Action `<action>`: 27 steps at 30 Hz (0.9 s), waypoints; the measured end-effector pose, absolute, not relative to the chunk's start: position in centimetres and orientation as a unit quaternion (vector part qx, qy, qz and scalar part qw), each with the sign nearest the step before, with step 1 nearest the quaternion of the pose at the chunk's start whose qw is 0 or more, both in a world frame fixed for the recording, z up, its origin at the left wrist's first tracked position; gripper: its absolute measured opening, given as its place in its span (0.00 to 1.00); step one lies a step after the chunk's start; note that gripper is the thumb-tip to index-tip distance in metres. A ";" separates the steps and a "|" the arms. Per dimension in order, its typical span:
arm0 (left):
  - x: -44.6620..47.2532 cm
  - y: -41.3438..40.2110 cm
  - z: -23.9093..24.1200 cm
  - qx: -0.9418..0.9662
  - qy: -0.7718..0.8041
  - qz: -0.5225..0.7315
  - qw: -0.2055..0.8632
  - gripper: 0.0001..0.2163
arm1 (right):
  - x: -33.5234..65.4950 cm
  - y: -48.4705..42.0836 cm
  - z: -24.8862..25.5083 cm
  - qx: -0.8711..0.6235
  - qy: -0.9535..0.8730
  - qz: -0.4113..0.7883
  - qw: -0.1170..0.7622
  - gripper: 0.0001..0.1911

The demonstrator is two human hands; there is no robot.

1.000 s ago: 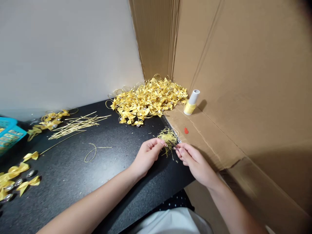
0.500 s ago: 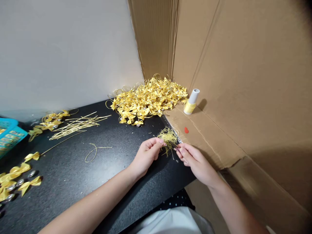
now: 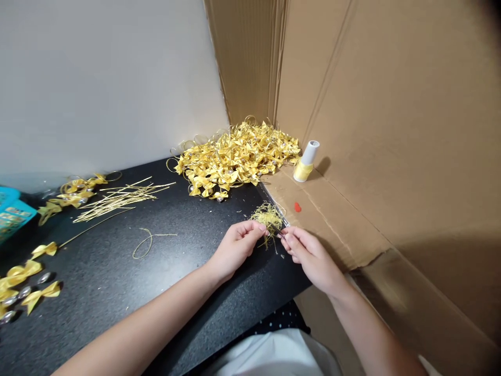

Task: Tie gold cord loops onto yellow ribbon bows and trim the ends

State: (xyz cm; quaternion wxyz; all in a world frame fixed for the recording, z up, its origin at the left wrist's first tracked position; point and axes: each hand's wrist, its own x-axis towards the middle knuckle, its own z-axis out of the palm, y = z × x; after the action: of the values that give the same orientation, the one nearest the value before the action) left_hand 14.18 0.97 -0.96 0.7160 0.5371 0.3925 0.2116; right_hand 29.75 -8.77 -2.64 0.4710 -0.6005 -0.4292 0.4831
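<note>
1. Seeing the work from above, we find a slim dark tool (image 3: 277,231) near the desk's right edge, between the two hands, its tip pointing at a tangle of yellow thread (image 3: 266,214). We cannot tell whether it is scissors or tweezers. We judge it light, stiff and probably smooth, best held at the end away from the tip.

2. Our right hand (image 3: 311,256) grips the tool that way, fingers curled around its near end. Our left hand (image 3: 240,241) has thumb and forefinger closed in a pinch beside the tip; anything between them is too small for us to make out.

3. Just beyond the fingertips lies the tangle. We expect it to be nearly weightless, soft and quick to snag, so a pinch at a loose end would suit it.

4. Farther back, we see a heap of yellow bows (image 3: 238,156), likely soft, slippery and easily creased; the knot seems the safest hold. To its right, a white cone (image 3: 306,162) wrapped in yellow stands on cardboard (image 3: 340,219), with a small red piece (image 3: 298,207) nearby.

5. Leftward on the black desk (image 3: 203,224), we find straight gold cords (image 3: 121,199), a looped cord (image 3: 145,244), silver beads (image 3: 46,278) beside more bows (image 3: 23,272), and a teal basket (image 3: 11,214).
</note>
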 end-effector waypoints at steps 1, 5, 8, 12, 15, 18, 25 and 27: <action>14.2 1.0 -1.0 0.537 0.392 0.211 0.716 0.19 | 29.8 -8.8 -2.7 -0.598 -0.429 0.484 0.473 0.16; 14.2 1.0 -0.9 0.536 0.392 0.212 0.717 0.19 | 29.8 -8.7 -2.7 -0.594 -0.428 0.486 0.478 0.17; 14.3 1.0 -0.9 0.535 0.394 0.212 0.717 0.18 | 29.8 -8.7 -2.6 -0.596 -0.423 0.486 0.479 0.17; 14.3 1.0 -0.8 0.533 0.395 0.213 0.718 0.18 | 29.7 -8.7 -2.5 -0.601 -0.413 0.490 0.478 0.17; 14.3 1.0 -0.7 0.531 0.393 0.213 0.720 0.19 | 29.7 -8.7 -2.6 -0.603 -0.404 0.491 0.481 0.18; 14.3 1.0 -0.8 0.535 0.389 0.215 0.718 0.19 | 29.8 -8.8 -2.7 -0.600 -0.403 0.493 0.484 0.17; 14.3 1.2 -1.0 0.535 0.384 0.218 0.721 0.18 | 29.5 -8.6 -2.9 -0.603 -0.379 0.495 0.497 0.19; 14.4 1.2 -1.1 0.533 0.385 0.221 0.720 0.18 | 29.4 -8.6 -2.7 -0.604 -0.372 0.492 0.505 0.20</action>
State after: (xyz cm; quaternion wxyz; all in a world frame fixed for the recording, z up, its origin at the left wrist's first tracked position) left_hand 14.38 1.19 -1.12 0.7203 0.5329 0.3852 0.2210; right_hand 29.43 -8.58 -2.68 0.5045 -0.6040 -0.3716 0.4925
